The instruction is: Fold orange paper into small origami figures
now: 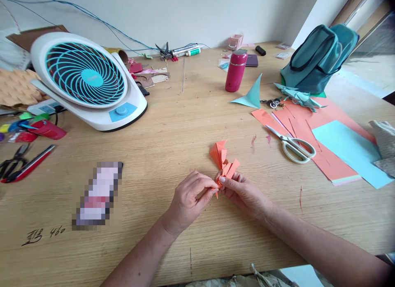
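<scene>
Centrally: one orange origami (228, 170), over the table (160, 147), left of the scissors (286, 140). Left hand (189, 196): knuckles arched, thumb and fingertips pinching its lower tip. Right hand (245, 194): thumb uppermost, clasping its body.

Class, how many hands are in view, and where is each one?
2. The left hand pinches the lower end of the folded orange paper; the right hand holds it from the right, partly hidden behind it. No other hand shows.
</scene>
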### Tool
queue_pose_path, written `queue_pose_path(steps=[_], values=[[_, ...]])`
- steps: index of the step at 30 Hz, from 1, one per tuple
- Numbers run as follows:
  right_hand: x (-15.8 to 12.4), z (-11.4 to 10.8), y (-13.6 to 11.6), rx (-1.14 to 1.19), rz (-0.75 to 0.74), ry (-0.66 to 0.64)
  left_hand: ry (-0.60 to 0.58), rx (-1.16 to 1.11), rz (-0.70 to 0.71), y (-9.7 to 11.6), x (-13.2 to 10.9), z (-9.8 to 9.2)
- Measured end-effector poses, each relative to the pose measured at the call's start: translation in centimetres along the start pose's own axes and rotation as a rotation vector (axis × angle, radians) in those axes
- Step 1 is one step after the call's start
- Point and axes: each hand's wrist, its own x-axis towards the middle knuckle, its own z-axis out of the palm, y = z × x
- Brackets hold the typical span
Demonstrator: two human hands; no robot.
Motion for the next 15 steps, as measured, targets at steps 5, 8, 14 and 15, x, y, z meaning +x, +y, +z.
queue_pose_path(steps=[5, 8, 14, 15], values=[[-0.1, 0.21, -0.15, 0.008, -0.021, -0.011, 0.039, -0.054, -0.101, 0.47, 0.04, 0.22], [-0.13, 0.2, -0.11, 0.001, -0.035, -0.006, 0.054, -0.065, -0.117, 0.48, 0.01, 0.17], [-0.11, 0.13, 0.08, -0.05, -0.047, -0.001, 0.077, -0.023, -0.071, 0.46, 0.06, 0.04], [-0.13, 0.16, 0.07, -0.07, -0.046, -0.004, 0.085, -0.029, -0.071, 0.53, 0.11, 0.04]])
